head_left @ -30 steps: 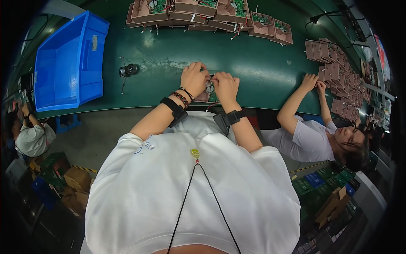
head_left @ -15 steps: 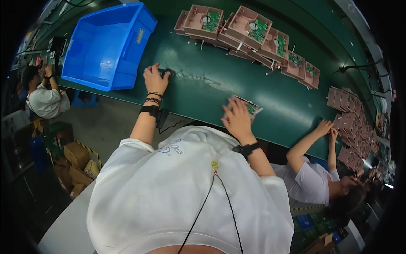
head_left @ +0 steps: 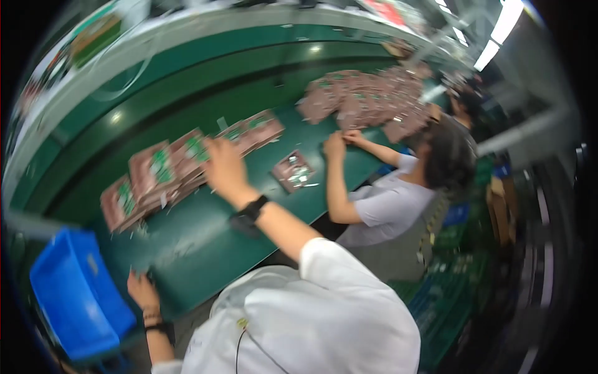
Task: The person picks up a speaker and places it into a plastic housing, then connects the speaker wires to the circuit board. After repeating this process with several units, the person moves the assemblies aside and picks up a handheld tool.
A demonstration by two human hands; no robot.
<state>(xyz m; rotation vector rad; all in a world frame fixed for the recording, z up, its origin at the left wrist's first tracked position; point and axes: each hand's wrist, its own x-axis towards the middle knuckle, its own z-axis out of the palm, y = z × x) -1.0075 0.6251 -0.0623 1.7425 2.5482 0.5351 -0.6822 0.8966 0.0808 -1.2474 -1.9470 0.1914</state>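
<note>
My left hand [head_left: 143, 292] rests low over the green table, beside the blue bin. Its fingers curl about a small dark thing [head_left: 150, 275] that I cannot make out. My right hand [head_left: 225, 169] reaches out over a row of stacked pink plastic housings [head_left: 152, 177] with green circuit boards inside. Its fingers are smeared by motion and partly cover one housing, so whether they grip it does not show. A single pink housing [head_left: 291, 171] with a board and pale parts lies apart on the table, right of my right forearm.
The blue bin [head_left: 81, 299] stands at the left. At the right a person in a pale shirt [head_left: 398, 193] works with both hands near a large heap of pink housings [head_left: 374, 100]. A shelf edge [head_left: 205, 28] runs along the far side of the table [head_left: 205, 262].
The view has swung to the right. My right hand has left the single housing and moved out to the stacked row. That housing now lies farther right, nearer the other person. My left hand stays near the bin.
</note>
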